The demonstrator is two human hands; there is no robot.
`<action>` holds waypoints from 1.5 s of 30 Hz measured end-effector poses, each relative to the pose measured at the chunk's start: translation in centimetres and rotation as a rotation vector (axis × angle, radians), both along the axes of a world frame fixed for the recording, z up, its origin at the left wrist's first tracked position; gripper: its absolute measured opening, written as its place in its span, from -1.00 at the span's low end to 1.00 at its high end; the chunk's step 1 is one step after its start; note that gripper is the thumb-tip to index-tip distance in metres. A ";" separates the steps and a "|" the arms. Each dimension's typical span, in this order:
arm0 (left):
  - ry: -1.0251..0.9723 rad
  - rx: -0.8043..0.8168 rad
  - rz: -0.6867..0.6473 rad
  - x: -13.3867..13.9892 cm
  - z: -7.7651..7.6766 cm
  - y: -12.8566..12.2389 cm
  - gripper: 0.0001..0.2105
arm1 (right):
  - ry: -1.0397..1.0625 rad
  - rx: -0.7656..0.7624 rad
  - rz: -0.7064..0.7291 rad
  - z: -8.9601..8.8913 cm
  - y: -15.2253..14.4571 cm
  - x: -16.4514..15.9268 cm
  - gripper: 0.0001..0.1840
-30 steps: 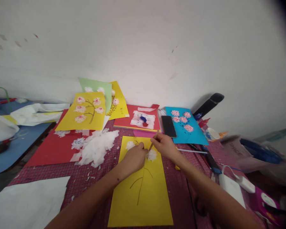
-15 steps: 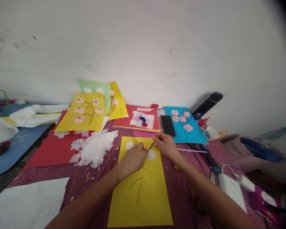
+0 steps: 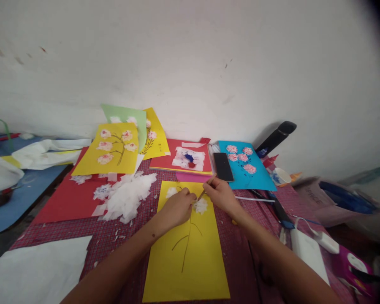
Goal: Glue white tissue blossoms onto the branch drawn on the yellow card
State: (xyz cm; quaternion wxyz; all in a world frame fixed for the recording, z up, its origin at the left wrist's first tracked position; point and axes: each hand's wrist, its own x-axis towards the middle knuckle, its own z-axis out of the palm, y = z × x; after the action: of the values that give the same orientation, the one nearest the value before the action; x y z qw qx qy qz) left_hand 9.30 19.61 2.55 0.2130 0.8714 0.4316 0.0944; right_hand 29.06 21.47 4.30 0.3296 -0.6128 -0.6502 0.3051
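A yellow sheet (image 3: 202, 270) lies before me with a drawn brown stem and two white tissue-paper blossoms, one being the right-hand blossom (image 3: 201, 206). My right hand (image 3: 220, 194) is closed round a thin brown stick (image 3: 205, 191), its lower end slanting down towards my left fingertips. My left hand (image 3: 179, 207) is over the upper part of the sheet, thumb and fingers pinched beside the stick's tip. Whatever those fingers hold is too small to make out. To the left, a heap of white tissue pieces (image 3: 129, 194) rests partly on a red sheet (image 3: 66, 198).
Finished flower pictures, among them a yellow one (image 3: 114, 162) and a blue one (image 3: 256, 177), lie towards the wall. A black phone (image 3: 223, 166) is near a red pad (image 3: 161, 162) with paint blobs. At right are a paper cup (image 3: 281, 176) and a white box (image 3: 310, 253).
My left hand has shifted very slightly, its fingers still pinched by the stick's tip. The stick has tilted a little in my right hand. Nothing else has visibly moved.
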 end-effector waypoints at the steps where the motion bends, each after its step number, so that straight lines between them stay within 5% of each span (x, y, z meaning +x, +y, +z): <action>1: 0.001 -0.001 -0.005 0.0 0.0 0.0 -0.71 | -0.015 -0.003 0.012 0.1 0.0 -0.1 -0.78; 16: 0.153 0.052 -0.071 0.6 0.1 -0.3 -0.75 | -0.044 -0.018 0.043 0.6 -0.4 0.0 -0.84; 24: 0.204 0.097 -0.083 0.7 0.1 -0.6 -0.75 | 0.124 -0.005 -0.068 -0.3 -0.3 0.5 -0.83; 31: 0.185 0.097 -0.100 0.5 0.1 -0.3 -0.78 | 0.349 -0.014 -0.153 1.1 -1.3 0.6 -0.77; 40: 0.121 0.067 -0.083 0.1 -0.6 0.3 -0.80 | 0.364 0.137 -0.225 4.5 -7.4 1.5 -0.72; 45: 0.059 0.048 0.011 0.0 -0.6 0.3 -0.77 | 0.313 0.271 -0.309 3.4 -13.6 1.8 -0.83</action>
State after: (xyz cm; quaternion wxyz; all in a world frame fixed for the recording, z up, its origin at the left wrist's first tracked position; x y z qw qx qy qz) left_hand 9.32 19.88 2.00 0.1786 0.8763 0.4401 0.0804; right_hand 30.81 7.87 7.71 0.5479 -0.6004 -0.5250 0.2524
